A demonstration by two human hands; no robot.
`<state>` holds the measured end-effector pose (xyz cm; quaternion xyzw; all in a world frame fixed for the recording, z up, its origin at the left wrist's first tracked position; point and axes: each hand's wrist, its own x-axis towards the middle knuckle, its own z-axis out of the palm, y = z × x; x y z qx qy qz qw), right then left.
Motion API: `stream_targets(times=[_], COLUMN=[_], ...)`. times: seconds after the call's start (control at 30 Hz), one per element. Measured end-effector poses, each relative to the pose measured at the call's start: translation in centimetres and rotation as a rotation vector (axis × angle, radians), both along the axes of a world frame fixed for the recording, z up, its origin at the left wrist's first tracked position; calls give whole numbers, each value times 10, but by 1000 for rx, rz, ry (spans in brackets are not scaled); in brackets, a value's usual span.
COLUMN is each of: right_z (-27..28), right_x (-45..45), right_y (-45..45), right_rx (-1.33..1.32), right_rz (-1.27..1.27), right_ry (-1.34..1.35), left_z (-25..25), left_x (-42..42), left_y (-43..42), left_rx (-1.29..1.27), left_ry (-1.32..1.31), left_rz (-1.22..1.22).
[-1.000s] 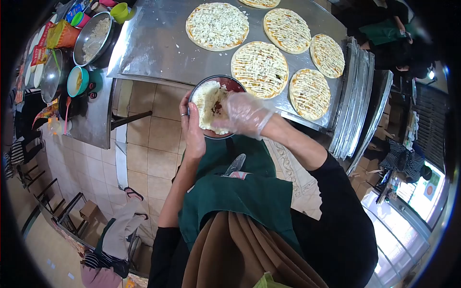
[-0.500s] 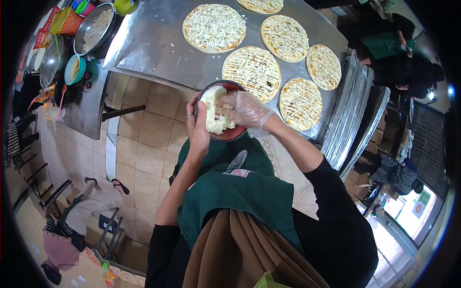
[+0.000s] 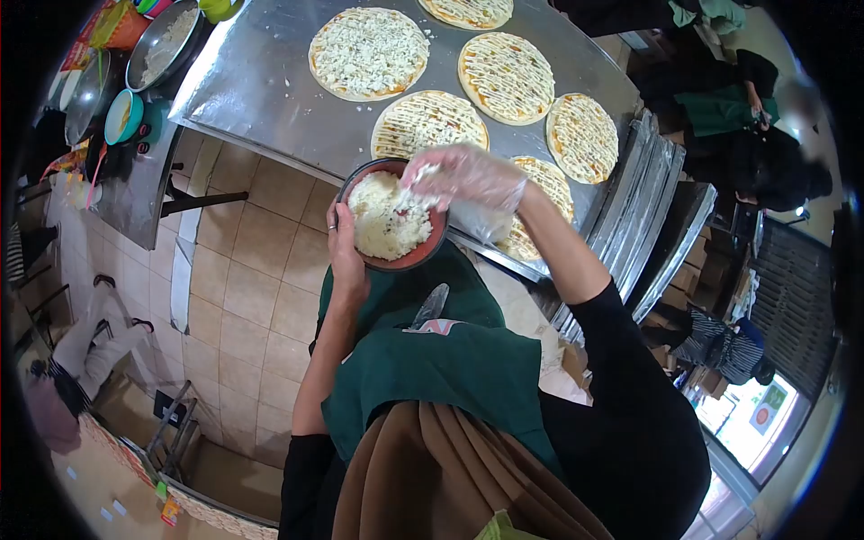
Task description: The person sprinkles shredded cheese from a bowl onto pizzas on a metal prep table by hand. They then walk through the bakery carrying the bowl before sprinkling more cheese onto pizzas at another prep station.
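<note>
My left hand (image 3: 346, 256) grips the side of a dark-rimmed bowl (image 3: 438, 236) with a reddish inside. White grated cheese (image 3: 382, 225) fills much of it. In a clear plastic glove, my right hand (image 3: 468, 178) is closed on a clump of grated cheese above the bowl's right rim. Just beyond, a pizza (image 3: 427, 121) with thin sauce stripes and cheese lies on the metal table. Another pizza (image 3: 544, 184) is partly covered by my right hand and wrist.
Further pizzas (image 3: 507, 76) lie across the metal table (image 3: 261, 81), one heavily cheese-topped (image 3: 369, 54). Stacked metal trays (image 3: 630, 216) stand right. A large bowl (image 3: 165, 45) and a teal bowl (image 3: 123, 117) are at left. Other people (image 3: 720, 99) are at far right; another person (image 3: 67, 387) is lower left.
My right hand has risen from inside the bowl with a clump of grated cheese. The cheese in the bowl lies looser and flatter. The table and pizzas have shifted slightly left in view.
</note>
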<state>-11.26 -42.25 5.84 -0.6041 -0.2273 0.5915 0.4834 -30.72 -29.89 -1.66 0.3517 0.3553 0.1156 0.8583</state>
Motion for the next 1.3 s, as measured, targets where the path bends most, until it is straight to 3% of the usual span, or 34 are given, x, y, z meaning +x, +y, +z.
stream_targets(times=[0.17, 0.2, 0.3, 0.4, 0.53, 0.63, 0.67, 0.77, 0.8, 0.87, 1.03, 1.07, 1.17, 1.27, 1.3], right_z=[-30, -33, -59, -72, -85, -88, -100, -97, -84, -104, -83, -91, -74, -105, -103], right_x=[55, 58, 72, 89, 103, 100, 98, 86, 83, 92, 105, 111, 108, 110, 110], right_y=[-14, -11, -17, -29, -34, -18, -14, 7, 13, 11, 7, 1, -9, -29, -28], right_rx=[-51, -199, -190, -89, -213, -179, 12, 72, -42, -25, -181, -222, -258, -40, -103], right_rz=[-28, 10, 119, 26, -75, 74, 69, 138, 218, 146, 84, 58, 143, 25, 20], right_ry=[-165, -356, -809, -784, -655, -808, -792, -945, -964, -993, -1038, -891, -967, -1003, -977], left_z=[-3, -5, 0, 8, 7, 8, 10, 13, 15, 16, 15, 15, 14, 13, 12], left_x=[-18, -24, -44, -58, -76, -78, -78, -77, -76, -73, -71, -70, -70, -69, -69], left_y=[3, 6, 9, 11, 14, 13, 12, 11, 10, 8, 7, 7, 7, 8, 8], left_rx=[-12, 23, -15, -27, -27, -20, -18, -37, -33, -23, -3, 3, -3, -35, -39], left_ry=[40, 71, 99, 129, 162, 186, 198, 216, 215, 210, 216, 214, 227, 189, 190], left_rz=[49, 69, 121, 205, 248, 274, 280, 279, 280, 282, 295, 296, 299, 303, 304])
